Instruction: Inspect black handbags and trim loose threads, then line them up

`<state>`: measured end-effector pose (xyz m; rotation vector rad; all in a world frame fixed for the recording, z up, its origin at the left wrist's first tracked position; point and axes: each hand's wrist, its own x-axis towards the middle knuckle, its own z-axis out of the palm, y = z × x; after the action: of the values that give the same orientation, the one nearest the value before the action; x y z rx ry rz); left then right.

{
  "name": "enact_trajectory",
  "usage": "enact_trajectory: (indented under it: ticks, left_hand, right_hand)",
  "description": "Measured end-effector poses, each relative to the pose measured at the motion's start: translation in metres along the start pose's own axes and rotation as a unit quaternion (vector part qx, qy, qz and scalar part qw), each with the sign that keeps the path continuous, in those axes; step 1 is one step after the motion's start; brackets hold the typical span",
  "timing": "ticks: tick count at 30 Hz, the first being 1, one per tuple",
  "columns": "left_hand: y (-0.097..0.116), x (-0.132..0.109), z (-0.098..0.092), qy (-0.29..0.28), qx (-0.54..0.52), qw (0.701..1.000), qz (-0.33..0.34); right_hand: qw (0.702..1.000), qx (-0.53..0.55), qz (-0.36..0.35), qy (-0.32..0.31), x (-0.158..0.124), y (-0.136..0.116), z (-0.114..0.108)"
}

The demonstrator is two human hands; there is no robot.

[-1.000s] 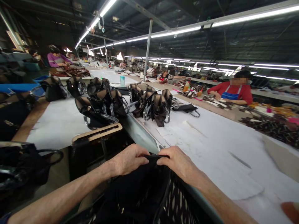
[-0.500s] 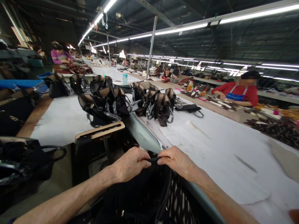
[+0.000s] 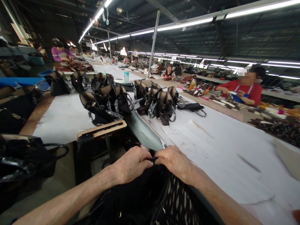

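Note:
A black handbag (image 3: 136,197) fills the bottom middle of the view, close to my body, with its upper rim held up. My left hand (image 3: 133,164) pinches that rim between thumb and fingers. Right beside it, my right hand (image 3: 174,161) pinches the same edge, and the two thumbs almost meet. The fingertips behind the rim are hidden. At the bag's right side shows dark cloth with pale streaks (image 3: 179,200). Ahead of my left hand is a long tan-topped frame with a slot (image 3: 103,128).
Several black handbags (image 3: 103,100) with plastic-wrapped handles stand on the white-covered table (image 3: 225,162). Another handbag (image 3: 25,159) sits at left. A turquoise bottle (image 3: 126,77) stands farther back. A person in red (image 3: 241,90) works across the table among dark leather pieces (image 3: 276,125).
My right hand has shifted slightly left, so the hands are closer together on the rim. The view has turned slightly. The person in red has raised their hands.

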<state>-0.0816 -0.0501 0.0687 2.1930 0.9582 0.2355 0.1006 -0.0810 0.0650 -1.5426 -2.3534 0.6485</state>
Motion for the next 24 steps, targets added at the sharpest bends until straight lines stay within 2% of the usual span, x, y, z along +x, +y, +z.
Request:
enact_trajectory:
  ticks: [4,8,13,15,18,24]
  left_hand:
    - [0.007,0.003,0.003,-0.021,0.081,0.996,-0.013]
    - [0.006,0.007,0.005,-0.027,0.176,0.984,0.011]
    - [-0.003,0.007,0.002,-0.003,0.118,0.993,0.031]
    - [-0.005,0.006,0.002,0.006,0.099,0.995,0.022]
    - [-0.004,0.006,0.003,0.008,0.093,0.995,0.019]
    - [-0.002,0.007,0.007,0.023,0.129,0.991,-0.003]
  right_hand:
    - [0.999,0.038,-0.007,-0.006,0.001,0.000,0.002]
    - [0.998,0.060,0.002,-0.011,0.004,0.003,0.003]
    - [0.984,0.157,0.025,-0.078,0.006,0.011,-0.006]
    - [0.979,0.182,0.040,-0.080,0.003,0.010,-0.011]
    - [0.984,0.144,0.074,-0.069,-0.003,0.006,-0.015]
    - [0.990,-0.040,0.131,-0.024,-0.005,-0.006,-0.007]
